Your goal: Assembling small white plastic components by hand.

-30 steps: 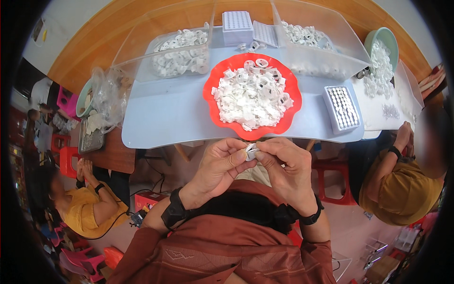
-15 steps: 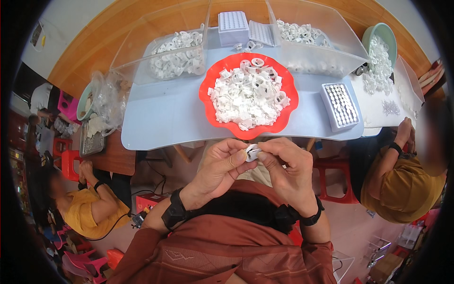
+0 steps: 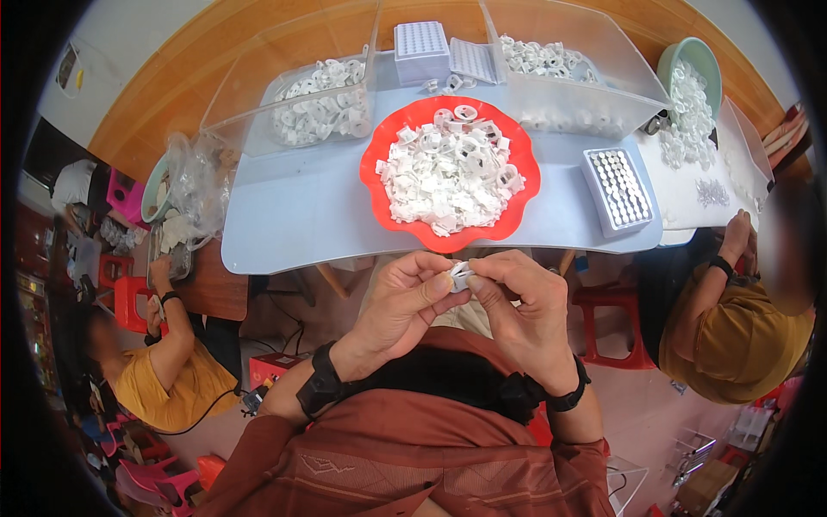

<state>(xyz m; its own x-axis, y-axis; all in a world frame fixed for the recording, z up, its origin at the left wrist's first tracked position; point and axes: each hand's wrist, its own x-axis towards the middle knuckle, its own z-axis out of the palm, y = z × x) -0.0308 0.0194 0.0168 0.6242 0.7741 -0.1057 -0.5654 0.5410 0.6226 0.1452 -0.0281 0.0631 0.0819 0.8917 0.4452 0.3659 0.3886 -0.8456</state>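
A small white plastic part [image 3: 460,276] is pinched between my two hands, just off the table's near edge. My left hand [image 3: 403,297] grips its left side between thumb and fingers. From the other side, my right hand [image 3: 525,302] holds it with thumb and forefinger. The fingers cover much of the part, so its full shape is hidden. Beyond my hands, a red wavy-rimmed plate [image 3: 379,204] on the table carries a heap of similar white plastic pieces [image 3: 448,181], some of them ring-shaped.
The light-blue table [image 3: 293,207] also bears a tray of round white pieces [image 3: 618,191], clear bins [image 3: 323,103] of white parts and a stacked lilac tray [image 3: 422,52]. A green bowl [image 3: 706,65] spills clear pieces at right. People in yellow [image 3: 177,379] and mustard [image 3: 732,345] sit either side.
My hands keep their pinch on the white part with hardly any shift. The person at left has reached one arm up toward the metal tray on the brown table.
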